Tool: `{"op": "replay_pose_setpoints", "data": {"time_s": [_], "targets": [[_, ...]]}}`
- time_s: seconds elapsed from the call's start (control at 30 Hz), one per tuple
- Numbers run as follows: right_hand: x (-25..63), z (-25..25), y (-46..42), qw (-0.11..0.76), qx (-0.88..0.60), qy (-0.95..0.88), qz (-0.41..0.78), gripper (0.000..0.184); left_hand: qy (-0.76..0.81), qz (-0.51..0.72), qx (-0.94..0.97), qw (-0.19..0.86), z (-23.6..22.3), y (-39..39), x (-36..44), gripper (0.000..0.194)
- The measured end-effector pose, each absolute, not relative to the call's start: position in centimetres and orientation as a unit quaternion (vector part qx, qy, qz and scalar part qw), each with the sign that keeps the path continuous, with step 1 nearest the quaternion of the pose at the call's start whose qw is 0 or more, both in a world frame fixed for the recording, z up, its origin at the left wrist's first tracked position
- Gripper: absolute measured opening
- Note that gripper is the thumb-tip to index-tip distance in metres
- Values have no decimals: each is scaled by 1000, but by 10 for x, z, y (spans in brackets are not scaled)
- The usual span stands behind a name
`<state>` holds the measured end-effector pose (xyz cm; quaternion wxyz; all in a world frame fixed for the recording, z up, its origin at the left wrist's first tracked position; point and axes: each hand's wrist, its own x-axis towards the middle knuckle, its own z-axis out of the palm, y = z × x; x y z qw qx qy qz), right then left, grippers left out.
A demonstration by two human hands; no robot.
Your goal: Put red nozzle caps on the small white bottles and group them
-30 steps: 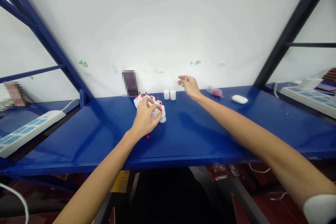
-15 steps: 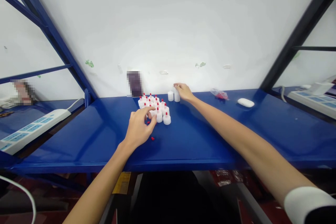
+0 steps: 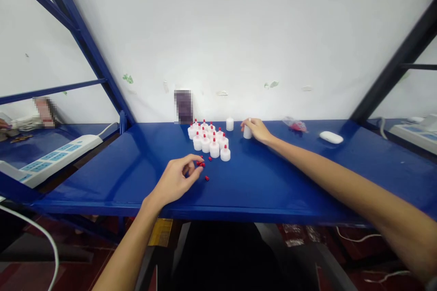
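My right hand (image 3: 256, 129) has its fingers wrapped round a small white bottle (image 3: 247, 133), near the back of the blue table. Left of it, a second white bottle (image 3: 230, 124) stands upright without a red cap. Several white bottles with red tips (image 3: 214, 149) stand in a tight group at the middle. In front of that group lie several small loose red caps (image 3: 201, 163). My left hand (image 3: 179, 176) rests beside these caps, thumb and forefinger apart, with nothing visible between them. One more red cap (image 3: 206, 178) lies nearer the front edge.
A plastic bag with red pieces (image 3: 296, 125) and a white rounded case (image 3: 331, 137) lie on the right. A blurred dark rectangular object (image 3: 184, 107) leans on the wall. Power strips (image 3: 61, 157) run along the left side, and blue shelf posts (image 3: 92, 59) frame the table.
My left hand has come back from the bottle group to the loose red caps. The right hand has brought its white bottle rightward and nearer, away from the other uncapped one. The view has shifted slightly.
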<state>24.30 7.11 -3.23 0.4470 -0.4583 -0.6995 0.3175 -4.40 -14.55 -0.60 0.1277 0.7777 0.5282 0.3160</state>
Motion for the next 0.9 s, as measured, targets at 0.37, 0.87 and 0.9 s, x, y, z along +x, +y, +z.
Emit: {"op": "replay_pose_setpoints", "data": {"time_s": [0.37,0.87,0.9], "targets": [[259,-20,-41,380,-363,-746,409,19,490,192,850,38,-10,-148,-43,20],[193,-10,-98,242,-221,-917,226,15,413,432,798,69,1,-165,-9,6],[192,-11,-97,243,-219,-922,205,16,408,436,799,68,1,-166,-8,6]]}}
